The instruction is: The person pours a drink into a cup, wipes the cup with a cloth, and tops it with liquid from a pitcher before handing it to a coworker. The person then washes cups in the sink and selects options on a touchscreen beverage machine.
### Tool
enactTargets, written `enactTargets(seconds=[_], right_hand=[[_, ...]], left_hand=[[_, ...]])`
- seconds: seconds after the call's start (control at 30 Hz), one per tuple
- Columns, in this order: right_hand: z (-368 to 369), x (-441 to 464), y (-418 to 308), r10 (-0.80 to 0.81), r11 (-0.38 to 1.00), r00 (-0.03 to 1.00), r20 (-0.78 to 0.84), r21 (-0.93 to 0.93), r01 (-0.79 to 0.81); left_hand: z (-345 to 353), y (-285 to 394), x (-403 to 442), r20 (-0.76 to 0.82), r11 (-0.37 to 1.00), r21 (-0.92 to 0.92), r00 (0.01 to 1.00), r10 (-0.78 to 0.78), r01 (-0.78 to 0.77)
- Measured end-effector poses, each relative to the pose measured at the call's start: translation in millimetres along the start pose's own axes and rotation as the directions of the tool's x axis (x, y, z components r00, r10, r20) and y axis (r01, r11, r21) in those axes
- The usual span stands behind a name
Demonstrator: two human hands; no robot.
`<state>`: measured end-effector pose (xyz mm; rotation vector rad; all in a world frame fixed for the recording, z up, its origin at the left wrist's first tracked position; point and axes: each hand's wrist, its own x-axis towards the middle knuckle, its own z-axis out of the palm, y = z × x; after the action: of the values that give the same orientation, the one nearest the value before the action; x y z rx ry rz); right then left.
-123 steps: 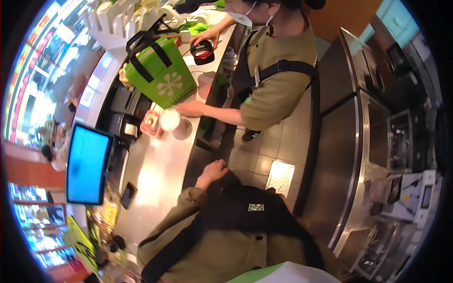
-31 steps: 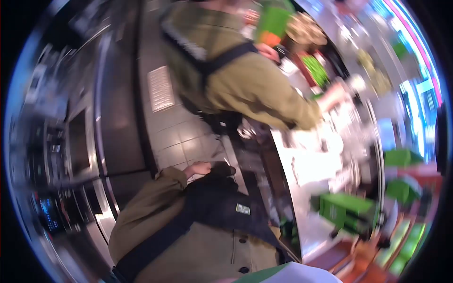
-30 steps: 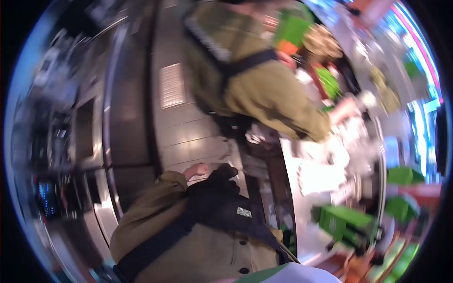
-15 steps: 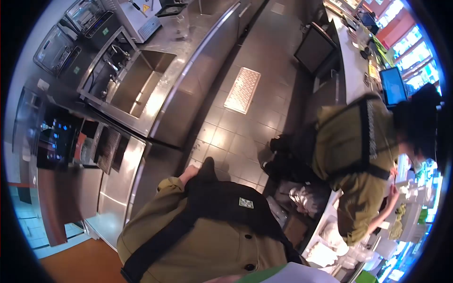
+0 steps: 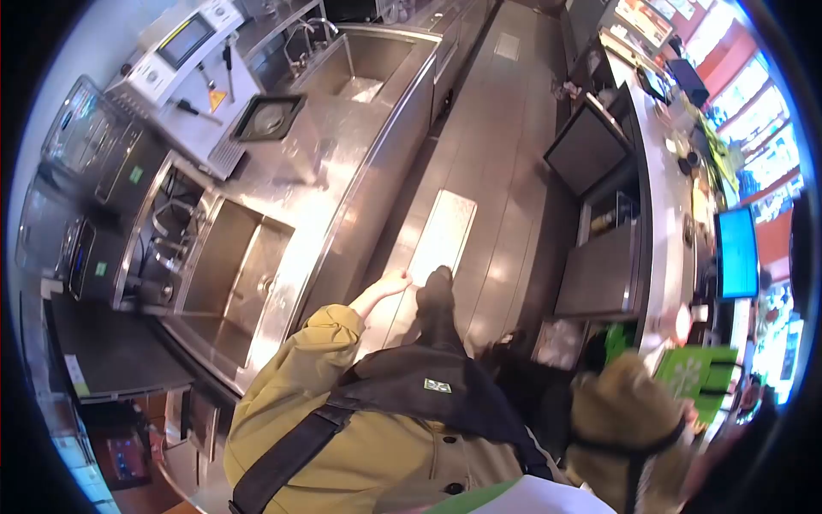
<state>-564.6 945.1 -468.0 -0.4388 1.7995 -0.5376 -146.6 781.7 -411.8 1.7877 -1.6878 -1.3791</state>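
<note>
My left hand (image 5: 387,286) hangs low in front of my black apron (image 5: 402,377), at the end of a khaki sleeve (image 5: 300,364). Its fingers look loosely curled, and nothing shows in them. Below the hand is the tiled floor (image 5: 497,274), and the steel counter with a sink (image 5: 248,265) is on its left, apart from it. My black shoe (image 5: 437,291) points forward beside the hand. No part of my right hand is visible.
Ahead runs an aisle with a bright floor plate (image 5: 443,231). An under-counter door (image 5: 589,146) stands open on the right. A co-worker (image 5: 629,411) in khaki is close on my right, near a green bag (image 5: 698,377). A white machine (image 5: 193,77) stands on the left counter.
I have moved forward along the aisle; the sink and floor plate are nearer. The co-worker now appears lower in view, and my left hand has swung forward.
</note>
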Motion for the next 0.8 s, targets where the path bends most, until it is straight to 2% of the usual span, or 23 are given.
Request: enactTargets(seconds=[0.1,0.13,0.17,0.2,0.23,0.27,0.3,0.37,0.4,0.43,0.47,0.5,0.53,0.57,0.63,0.67,0.7,0.77,0.8], right_hand=[[6.5,73.0,-61.9,0.069,0.995,0.997,0.019,-0.072,-0.068],[9.2,94.9,-86.1,0.082,0.991,0.996,0.029,-0.106,-0.079],[14.9,118.3,-114.8,0.087,0.987,0.995,0.043,-0.141,-0.08],[23.2,142.6,-146.1,0.083,0.982,0.994,0.063,-0.175,-0.071],[30.5,165.8,-176.5,0.067,0.976,0.994,0.08,-0.212,-0.049],[38.1,191.2,-210.8,0.053,0.967,0.994,0.099,-0.252,-0.027],[48.3,221.7,-250.4,-0.006,0.962,0.993,0.115,-0.269,0.037],[71.9,278.7,-345.9,-0.143,0.942,0.98,0.137,-0.285,0.177],[80.5,293.6,-408.2,-0.255,0.93,0.956,0.143,-0.235,0.283],[93.8,276.9,-495.5,-0.395,0.885,0.901,0.178,-0.188,0.425],[110.6,277.1,-557.7,-0.428,0.883,0.891,0.151,-0.139,0.448],[122.6,297.6,-605.8,-0.506,0.829,0.837,0.207,-0.15,0.538],[146.8,299.1,-659.3,-0.539,0.813,0.809,0.232,-0.105,0.572],[159.7,302.4,-698.3,-0.57,0.796,0.782,0.253,-0.068,0.602],[198.9,324.8,-766.1,-0.583,0.772,0.72,0.375,-0.019,0.635],[226.4,316.6,-805.0,-0.513,0.774,0.742,0.432,-0.141,0.617],[254.3,321.5,-835.4,-0.517,0.724,0.66,0.546,-0.132,0.677],[325.5,313.8,-892.6,-0.494,0.635,0.553,0.671,-0.156,0.756],[363.6,305.8,-917.0,-0.48,0.598,0.463,0.745,-0.108,0.794]], left_hand=[[-52.1,72.0,85.3,0.022,0.998,-0.021,0.998,-0.06,0.061],[-75.5,101.2,109.0,0.093,0.998,-0.017,0.994,-0.063,0.065],[-86.2,100.1,144.4,0.037,0.998,-0.064,0.999,0.0,0.003],[-101.6,99.1,181.3,0.067,0.988,-0.145,0.996,0.066,-0.055],[-122.5,106.5,211.7,0.051,0.985,-0.146,0.993,0.102,-0.093],[-150.3,135.4,224.0,0.022,0.905,-0.417,0.995,0.1,-0.081],[-182.8,162.8,235.2,-0.04,0.897,-0.441,0.999,0.012,-0.028],[-239.5,165.7,279.7,-0.127,0.861,-0.505,0.992,-0.014,-0.053],[-265.9,171.3,292.1,-0.271,0.791,-0.578,0.961,0.045,-0.2],[-295.0,162.5,314.9,-0.283,0.741,-0.649,0.959,-0.028,-0.17],[-325.4,141.2,344.6,-0.289,0.823,-0.565,0.947,-0.137,-0.053],[-347.6,120.4,373.6,-0.355,0.707,-0.705,0.89,-0.287,-0.053],[-368.2,125.0,391.6,-0.391,0.601,-0.793,0.841,-0.374,-0.101],[-387.1,100.2,417.3,-0.45,0.611,-0.776,0.817,-0.361,-0.157],[-411.1,68.7,465.8,-0.409,0.419,-0.89,0.726,-0.553,-0.182],[-420.9,52.6,481.5,-0.333,0.424,-0.904,0.716,-0.614,-0.057],[-414.4,42.9,493.1,-0.371,0.414,-0.903,0.691,-0.621,-0.113],[-407.5,30.9,511.4,-0.453,0.418,-0.883,0.612,-0.648,-0.212],[-417.3,45.8,517.7,-0.372,0.366,-0.92,0.594,-0.713,-0.137]])
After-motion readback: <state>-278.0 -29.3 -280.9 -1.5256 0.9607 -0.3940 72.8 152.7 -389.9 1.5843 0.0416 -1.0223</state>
